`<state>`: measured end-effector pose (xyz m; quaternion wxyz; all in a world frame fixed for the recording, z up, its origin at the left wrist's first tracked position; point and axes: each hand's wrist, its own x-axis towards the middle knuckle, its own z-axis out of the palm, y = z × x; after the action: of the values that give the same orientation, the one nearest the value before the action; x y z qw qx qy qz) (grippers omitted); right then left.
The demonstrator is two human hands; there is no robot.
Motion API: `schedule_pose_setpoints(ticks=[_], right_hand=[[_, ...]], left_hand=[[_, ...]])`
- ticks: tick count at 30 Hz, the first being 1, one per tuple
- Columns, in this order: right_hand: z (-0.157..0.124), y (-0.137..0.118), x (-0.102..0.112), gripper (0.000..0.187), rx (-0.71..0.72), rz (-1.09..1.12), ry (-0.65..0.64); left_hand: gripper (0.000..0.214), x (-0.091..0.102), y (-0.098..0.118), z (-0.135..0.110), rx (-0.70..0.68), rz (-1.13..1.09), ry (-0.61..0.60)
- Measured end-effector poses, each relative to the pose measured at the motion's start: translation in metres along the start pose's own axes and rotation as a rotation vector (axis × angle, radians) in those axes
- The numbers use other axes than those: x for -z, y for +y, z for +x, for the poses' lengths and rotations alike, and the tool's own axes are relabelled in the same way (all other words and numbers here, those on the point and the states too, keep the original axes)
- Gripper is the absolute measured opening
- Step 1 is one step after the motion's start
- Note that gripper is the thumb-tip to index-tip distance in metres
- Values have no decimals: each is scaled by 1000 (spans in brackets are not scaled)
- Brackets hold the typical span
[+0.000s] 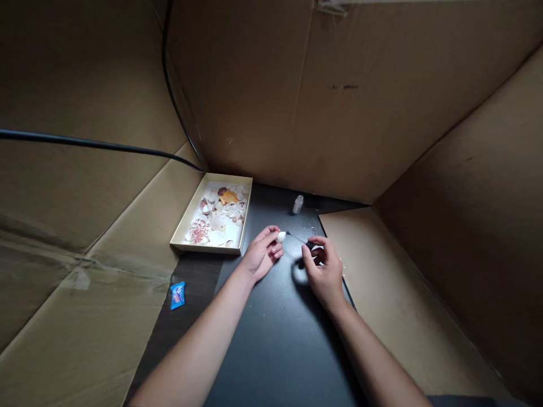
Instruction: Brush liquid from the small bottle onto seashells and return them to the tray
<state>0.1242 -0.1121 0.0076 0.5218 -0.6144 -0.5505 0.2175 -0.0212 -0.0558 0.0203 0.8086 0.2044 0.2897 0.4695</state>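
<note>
My left hand (262, 254) pinches a small white shell (281, 237) between thumb and fingertips, just above the dark tabletop (271, 339). My right hand (322, 271) is closed round a thin dark tool (299, 241) whose tip points at the shell. The two hands are a few centimetres apart. A shallow cream tray (180, 234) holding several shells, white, pink and one orange, lies to the left of my left hand.
A small white bottle (298, 204) stands behind the hands near the back wall. A blue wrapper (177, 294) lies at the left. Cardboard walls surround the space, a cardboard sheet (382, 271) covers the right side, and a black cable (97, 145) runs along the left wall.
</note>
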Motion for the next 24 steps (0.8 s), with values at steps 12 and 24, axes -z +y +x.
schedule_pose_setpoints(ticks=[12,24], right_hand=[[-2,2,-2,17,54,31,-55],[0,-2,0,14,119,-11,38]], left_hand=[[22,1,0,1,6,9,4],[25,2,-1,2,4,12,-10]])
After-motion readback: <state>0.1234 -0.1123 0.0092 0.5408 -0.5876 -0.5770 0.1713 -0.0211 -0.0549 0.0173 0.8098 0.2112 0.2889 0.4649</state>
